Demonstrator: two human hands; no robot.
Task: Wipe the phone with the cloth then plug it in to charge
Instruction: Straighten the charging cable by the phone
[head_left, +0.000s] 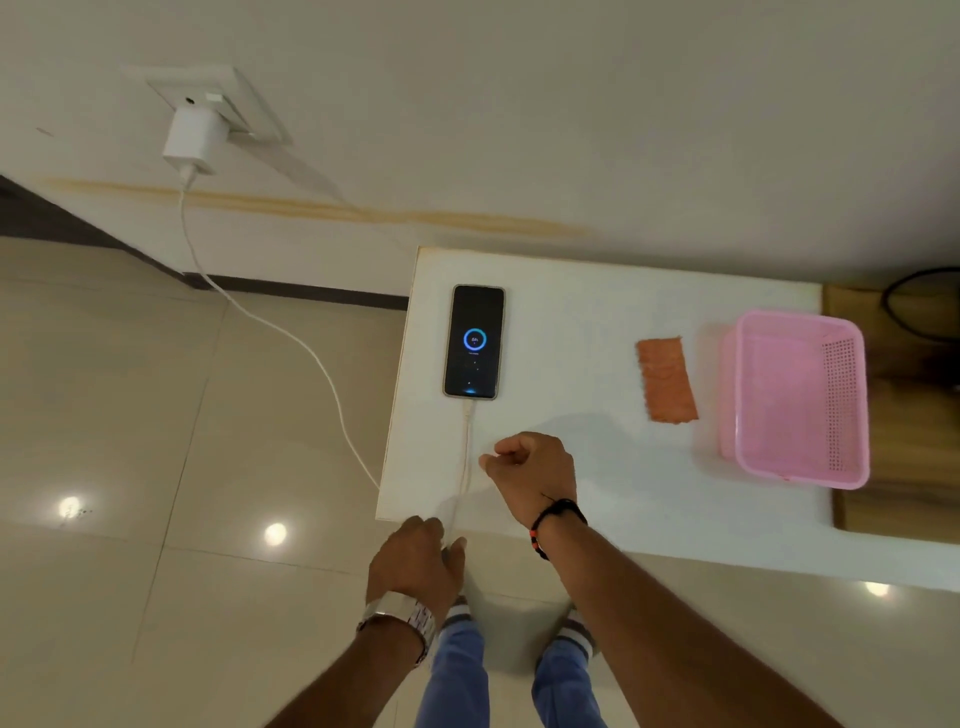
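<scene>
A dark phone (474, 341) lies face up near the left edge of the white table (571, 291), its screen showing a blue charging ring. A white charging cable (467, 447) runs from its bottom end towards me and reaches my left hand (415, 558) at the table's front corner, where it passes between thumb and fingers. The cable also leads across the floor up to a white charger (193, 137) in a wall socket (228, 101). My right hand (532, 467) hovers curled in a fist just right of the cable, holding nothing. An orange cloth (666, 379) lies folded on the table.
A pink plastic basket (800, 400) stands right of the cloth. Beyond it is a wooden surface (893, 426) with a dark cord. Glossy beige floor tiles (156, 415) lie left of the table, and my feet stand at its front edge.
</scene>
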